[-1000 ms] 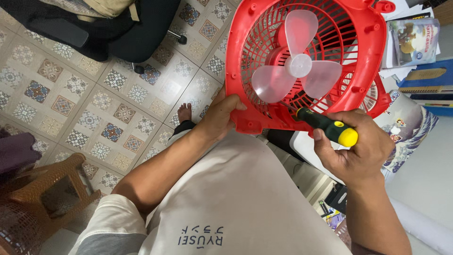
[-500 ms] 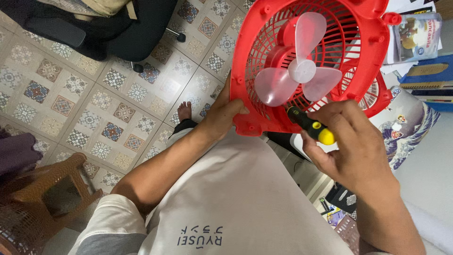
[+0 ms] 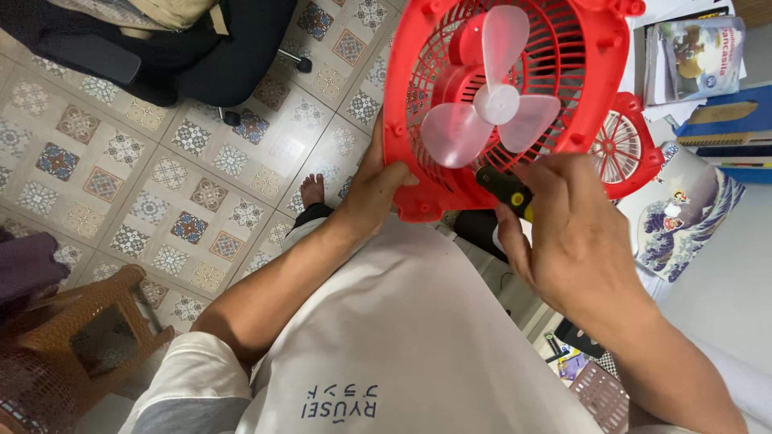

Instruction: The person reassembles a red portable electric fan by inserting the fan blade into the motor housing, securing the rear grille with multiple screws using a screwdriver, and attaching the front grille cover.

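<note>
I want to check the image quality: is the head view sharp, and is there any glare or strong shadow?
Head view: even indoor light, no hard shadows; the red fan housing and pale blades are sharp; the right hand on the screwdriver is slightly soft; mild sheen on the floor tiles.

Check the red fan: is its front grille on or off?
Off. The pale pink blades stand bare in the red fan housing; a separate round red grille lies behind it.
</note>
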